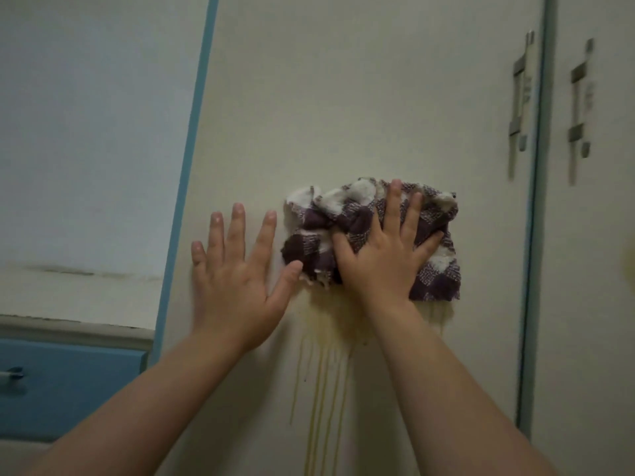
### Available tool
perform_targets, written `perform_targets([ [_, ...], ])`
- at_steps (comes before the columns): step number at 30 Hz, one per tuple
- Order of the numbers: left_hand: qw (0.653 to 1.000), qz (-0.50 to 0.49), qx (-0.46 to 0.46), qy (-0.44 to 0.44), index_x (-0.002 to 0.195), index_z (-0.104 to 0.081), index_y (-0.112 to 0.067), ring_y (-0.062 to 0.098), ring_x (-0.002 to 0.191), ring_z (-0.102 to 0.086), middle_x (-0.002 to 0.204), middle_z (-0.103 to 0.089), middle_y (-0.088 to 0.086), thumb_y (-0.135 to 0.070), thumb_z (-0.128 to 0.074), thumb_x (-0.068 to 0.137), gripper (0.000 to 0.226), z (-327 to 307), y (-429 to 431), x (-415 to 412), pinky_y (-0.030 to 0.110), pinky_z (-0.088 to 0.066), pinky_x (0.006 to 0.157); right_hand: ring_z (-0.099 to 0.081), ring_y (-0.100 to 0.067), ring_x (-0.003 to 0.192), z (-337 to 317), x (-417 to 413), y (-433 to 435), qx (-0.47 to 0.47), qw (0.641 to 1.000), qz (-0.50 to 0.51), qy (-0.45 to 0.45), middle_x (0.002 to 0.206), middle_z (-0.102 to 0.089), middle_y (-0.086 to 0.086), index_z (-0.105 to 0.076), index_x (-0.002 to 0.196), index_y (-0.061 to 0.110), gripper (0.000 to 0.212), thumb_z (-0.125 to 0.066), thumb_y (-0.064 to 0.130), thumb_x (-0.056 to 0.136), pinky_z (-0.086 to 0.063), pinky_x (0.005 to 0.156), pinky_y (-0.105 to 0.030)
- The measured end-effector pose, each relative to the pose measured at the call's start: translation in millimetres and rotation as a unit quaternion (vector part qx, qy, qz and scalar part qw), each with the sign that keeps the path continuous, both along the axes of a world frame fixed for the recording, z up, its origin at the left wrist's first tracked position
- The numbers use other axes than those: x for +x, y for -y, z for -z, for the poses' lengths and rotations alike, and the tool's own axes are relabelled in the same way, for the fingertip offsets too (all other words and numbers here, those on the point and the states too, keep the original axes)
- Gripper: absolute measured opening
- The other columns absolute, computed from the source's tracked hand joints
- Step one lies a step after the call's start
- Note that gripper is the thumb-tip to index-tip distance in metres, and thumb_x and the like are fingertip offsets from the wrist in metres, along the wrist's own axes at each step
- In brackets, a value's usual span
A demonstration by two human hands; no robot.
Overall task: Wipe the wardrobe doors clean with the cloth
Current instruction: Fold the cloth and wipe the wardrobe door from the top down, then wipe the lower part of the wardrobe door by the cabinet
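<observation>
Cream wardrobe door (343,97) fills most of the view, edged on its left by a blue trim strip (192,139). Second door (598,269) to the right, separated by a narrow blue-grey gap; one metal bar handle (519,97) on the near door, another handle (579,101) on the far one, both blurred. Pale wall (96,132) to the left, with a dark smudge line low on it. Blue drawer front (68,386) at lower left, its handle partly in view. Right hand (385,255) lies flat with fingers spread, pressing a crumpled purple-and-white checked cloth (436,269) against the near door, about mid-height in the view. Left hand (237,269) flat on the bare door just beside the cloth, fingers apart, thumb tip touching the cloth's left edge, nothing gripped. Yellowish drip streaks (323,389) run down the door directly below the cloth.
</observation>
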State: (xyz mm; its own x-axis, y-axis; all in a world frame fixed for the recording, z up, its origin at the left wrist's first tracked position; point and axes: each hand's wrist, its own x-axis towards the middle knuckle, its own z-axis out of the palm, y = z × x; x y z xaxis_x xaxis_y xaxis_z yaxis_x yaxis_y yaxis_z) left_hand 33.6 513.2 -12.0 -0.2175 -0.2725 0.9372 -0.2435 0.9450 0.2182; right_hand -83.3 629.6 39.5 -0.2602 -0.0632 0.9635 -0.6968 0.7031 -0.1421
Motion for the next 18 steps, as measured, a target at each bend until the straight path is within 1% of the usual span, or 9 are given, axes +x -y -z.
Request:
perform_targets([
  [2, 1.000, -0.009, 0.019, 0.008, 0.143, 0.004, -0.039, 0.025, 0.141, 0.013, 0.156, 0.006, 0.006, -0.070, -0.006, 0.077, 0.073, 8.2, 1.3, -0.4, 0.047, 0.008, 0.110, 0.021, -0.016, 0.140, 2.5, -17.9, -23.3, -0.028, 0.999, 0.002, 0.016, 0.156, 0.013, 0.009, -0.029, 0.144, 0.028, 0.077, -0.028, 0.064, 0.075, 0.017, 0.104, -0.059],
  [3, 0.999, -0.015, 0.027, 0.008, 0.144, 0.002, -0.038, 0.026, 0.141, 0.013, 0.156, 0.007, 0.007, -0.070, -0.005, 0.076, 0.075, 12.2, 2.1, 0.4, 0.048, 0.007, 0.110, 0.020, -0.017, 0.140, 5.7, -26.6, -35.5, -0.041, 0.999, 0.003, 0.020, 0.156, 0.011, 0.009, -0.027, 0.144, 0.028, 0.077, -0.029, 0.063, 0.076, 0.015, 0.104, -0.060],
  [4, 0.999, -0.021, 0.037, 0.007, 0.144, 0.001, -0.037, 0.027, 0.141, 0.013, 0.156, 0.007, 0.007, -0.071, -0.004, 0.076, 0.076, 15.9, 2.3, 1.1, 0.049, 0.006, 0.111, 0.018, -0.019, 0.141, 10.4, -34.7, -47.6, -0.055, 0.998, 0.000, 0.021, 0.156, 0.009, 0.008, -0.021, 0.145, 0.029, 0.076, -0.030, 0.061, 0.077, 0.014, 0.104, -0.060],
  [6, 0.998, -0.030, 0.058, 0.002, 0.144, 0.002, -0.036, 0.028, 0.141, 0.014, 0.155, 0.010, 0.009, -0.071, -0.004, 0.076, 0.077, 21.0, 3.3, 3.6, 0.050, 0.006, 0.111, 0.012, -0.021, 0.142, 21.1, -47.6, -69.6, -0.094, 0.995, -0.019, 0.019, 0.157, 0.003, 0.004, 0.001, 0.138, 0.032, 0.075, -0.036, 0.058, 0.078, 0.011, 0.105, -0.062],
  [8, 0.996, -0.032, 0.087, -0.006, 0.145, 0.002, -0.035, 0.030, 0.141, 0.013, 0.155, 0.012, 0.011, -0.070, -0.010, 0.078, 0.076, 23.8, 6.0, 7.2, 0.052, 0.005, 0.110, 0.008, -0.021, 0.143, 33.1, -55.1, -86.0, -0.129, 0.991, -0.036, 0.026, 0.157, -0.001, 0.001, 0.010, 0.132, 0.033, 0.077, -0.040, 0.054, 0.078, 0.009, 0.106, -0.062],
  [10, 0.992, -0.032, 0.120, -0.015, 0.145, 0.003, -0.033, 0.031, 0.141, 0.011, 0.154, 0.014, 0.012, -0.068, -0.021, 0.083, 0.076, 25.6, 9.3, 12.2, 0.053, 0.004, 0.110, 0.007, -0.020, 0.143, 47.5, -58.9, -96.2, -0.148, 0.987, -0.046, 0.038, 0.156, -0.001, 0.003, 0.008, 0.139, 0.031, 0.084, -0.043, 0.053, 0.077, 0.009, 0.107, -0.060],
  [13, 0.985, -0.004, 0.167, -0.038, 0.146, 0.002, -0.030, 0.031, 0.141, 0.004, 0.154, 0.012, 0.012, -0.055, -0.040, 0.087, 0.076, 28.8, 14.4, 18.6, 0.052, -0.002, 0.111, 0.003, -0.020, 0.143, 65.2, -59.8, -101.8, -0.178, 0.981, -0.065, 0.045, 0.151, 0.000, 0.008, -0.003, 0.147, 0.022, 0.090, -0.047, 0.050, 0.075, 0.007, 0.108, -0.059],
  [16, 0.977, 0.071, 0.193, -0.054, 0.146, -0.005, -0.029, 0.026, 0.142, 0.000, 0.156, 0.003, 0.009, -0.047, -0.046, 0.088, 0.073, 31.1, 17.2, 23.6, 0.044, -0.006, 0.113, 0.001, -0.023, 0.143, 75.7, -49.8, -93.1, -0.199, 0.976, -0.072, 0.046, 0.152, -0.002, 0.005, 0.002, 0.142, 0.027, 0.088, -0.049, 0.049, 0.074, 0.004, 0.108, -0.063],
  [18, 0.972, 0.112, 0.192, -0.076, 0.146, -0.009, -0.029, 0.021, 0.142, -0.002, 0.156, -0.004, 0.006, -0.045, -0.044, 0.089, 0.069, 32.9, 19.4, 27.9, 0.039, -0.007, 0.112, 0.000, -0.026, 0.143, 81.2, -38.2, -80.6, -0.189, 0.978, -0.081, 0.032, 0.152, -0.003, 0.002, 0.005, 0.137, 0.029, 0.085, -0.050, 0.048, 0.075, 0.003, 0.107, -0.065],
])
